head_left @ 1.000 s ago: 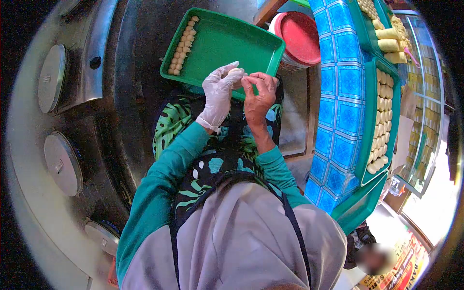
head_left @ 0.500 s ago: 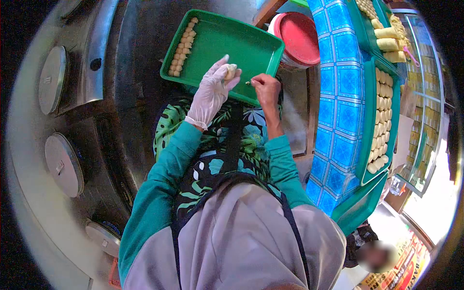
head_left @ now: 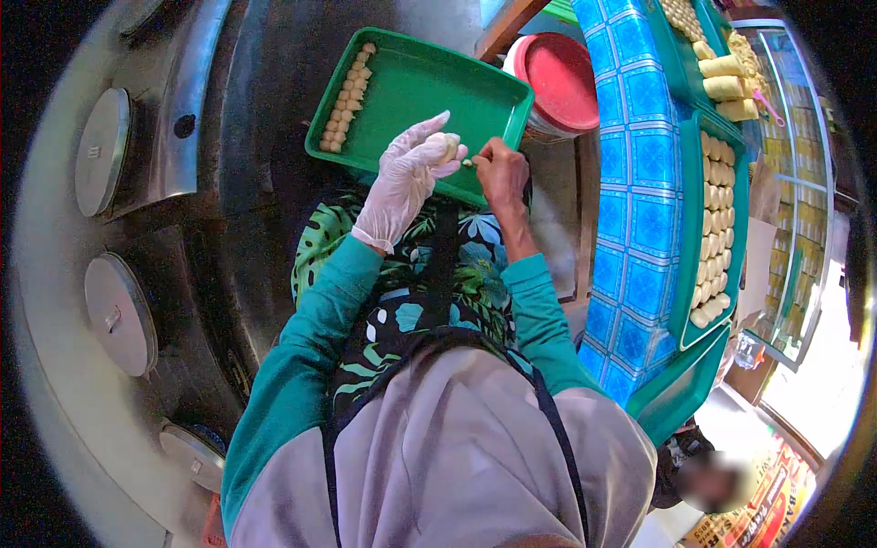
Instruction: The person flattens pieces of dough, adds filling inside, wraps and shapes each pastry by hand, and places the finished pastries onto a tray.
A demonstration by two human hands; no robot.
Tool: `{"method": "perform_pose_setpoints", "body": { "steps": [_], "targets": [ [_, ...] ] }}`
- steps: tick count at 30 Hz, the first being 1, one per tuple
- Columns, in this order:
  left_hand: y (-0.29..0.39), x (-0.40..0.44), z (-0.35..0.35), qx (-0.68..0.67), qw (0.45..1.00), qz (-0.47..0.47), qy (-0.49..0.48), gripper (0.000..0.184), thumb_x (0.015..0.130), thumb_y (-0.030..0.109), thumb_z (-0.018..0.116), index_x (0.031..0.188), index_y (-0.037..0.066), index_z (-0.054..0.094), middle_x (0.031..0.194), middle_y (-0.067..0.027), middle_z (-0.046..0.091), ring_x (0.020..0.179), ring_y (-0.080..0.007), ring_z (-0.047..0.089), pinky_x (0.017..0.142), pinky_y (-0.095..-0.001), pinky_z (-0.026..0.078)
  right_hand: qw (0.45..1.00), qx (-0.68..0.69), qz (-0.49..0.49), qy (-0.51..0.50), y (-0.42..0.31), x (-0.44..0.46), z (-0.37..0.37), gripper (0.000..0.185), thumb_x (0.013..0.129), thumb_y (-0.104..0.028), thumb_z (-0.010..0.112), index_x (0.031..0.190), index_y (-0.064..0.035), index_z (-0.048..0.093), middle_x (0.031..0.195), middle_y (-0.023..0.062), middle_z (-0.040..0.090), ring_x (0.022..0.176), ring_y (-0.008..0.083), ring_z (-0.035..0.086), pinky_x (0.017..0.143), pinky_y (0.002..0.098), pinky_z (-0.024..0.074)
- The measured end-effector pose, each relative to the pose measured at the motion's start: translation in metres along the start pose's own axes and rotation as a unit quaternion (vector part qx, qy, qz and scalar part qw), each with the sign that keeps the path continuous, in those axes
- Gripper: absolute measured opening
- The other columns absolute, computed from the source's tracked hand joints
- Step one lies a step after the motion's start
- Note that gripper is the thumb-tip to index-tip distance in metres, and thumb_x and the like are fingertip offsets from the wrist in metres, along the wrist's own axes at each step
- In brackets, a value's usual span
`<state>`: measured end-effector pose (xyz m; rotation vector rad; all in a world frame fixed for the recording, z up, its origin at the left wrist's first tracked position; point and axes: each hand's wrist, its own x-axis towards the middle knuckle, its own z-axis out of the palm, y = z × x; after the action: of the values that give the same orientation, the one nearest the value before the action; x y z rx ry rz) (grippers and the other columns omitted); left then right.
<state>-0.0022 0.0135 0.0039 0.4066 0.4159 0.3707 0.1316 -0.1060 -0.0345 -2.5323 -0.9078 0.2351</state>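
Observation:
My left hand, in a thin white glove, is curled round a pale lump of dough over the near part of a green tray. The lump is partly hidden by the gloved fingers. Close on its right is my bare right hand, thumb and fingers pinched together. A tiny pale bit of dough shows at those fingertips. Small dough balls stand packed in rows along the tray's left end.
A lidded red-topped bucket stands beyond the tray's right end. Farther right, a table with a blue checked cloth bears a green tray of dough pieces and rolled dough. Round metal lids line the left. A person is at lower right.
My left fingers have closed further round the dough lump, and the hand has turned slightly. My right fingertips are a little nearer the left hand. The view has shifted slightly.

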Motion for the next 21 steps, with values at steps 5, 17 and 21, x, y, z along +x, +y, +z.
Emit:
{"method": "perform_pose_setpoints", "body": {
  "steps": [5, 17, 21],
  "targets": [
    [-0.002, 0.001, 0.001, 0.016, 0.998, 0.042, -0.033, 0.040, 0.090, 0.004, 0.061, 0.129, -0.004, 0.053, 0.112, -0.0147, 0.065, 0.103, -0.0259, 0.065, 0.091, -0.0338, 0.054, 0.968, 0.182, -0.093, 0.146, -0.020, -0.009, -0.024, 0.018, 0.082, -0.013, 0.064, 0.097, -0.0050, 0.068, 0.105, 0.0138, 0.066, 0.097, 0.0302, 0.062, 0.082, 0.0390, 0.0483],
    [-0.010, 0.003, -0.001, -0.093, 0.995, 0.036, 0.018, 0.065, 0.099, 0.057, 0.036, 0.149, 0.015, 0.033, 0.145, -0.0125, 0.041, 0.127, -0.0279, 0.046, 0.106, -0.0487, 0.039, 0.905, 0.376, -0.200, 0.001, -0.077, -0.069, 0.006, 0.077, 0.100, -0.056, 0.024, 0.149, 0.0026, 0.025, 0.156, 0.0203, 0.024, 0.145, 0.0337, 0.021, 0.117, 0.0425, 0.0136],
    [-0.024, 0.005, 0.014, -0.046, 0.998, 0.049, -0.009, 0.055, 0.104, 0.045, 0.034, 0.150, 0.014, 0.032, 0.138, -0.0038, 0.047, 0.121, -0.0207, 0.048, 0.105, -0.0373, 0.040, 0.855, 0.493, -0.151, 0.057, -0.088, -0.040, -0.005, 0.079, 0.099, -0.059, 0.028, 0.152, -0.0004, 0.016, 0.158, 0.0198, 0.018, 0.146, 0.0312, 0.019, 0.118, 0.0415, 0.0115]
  ]
}}
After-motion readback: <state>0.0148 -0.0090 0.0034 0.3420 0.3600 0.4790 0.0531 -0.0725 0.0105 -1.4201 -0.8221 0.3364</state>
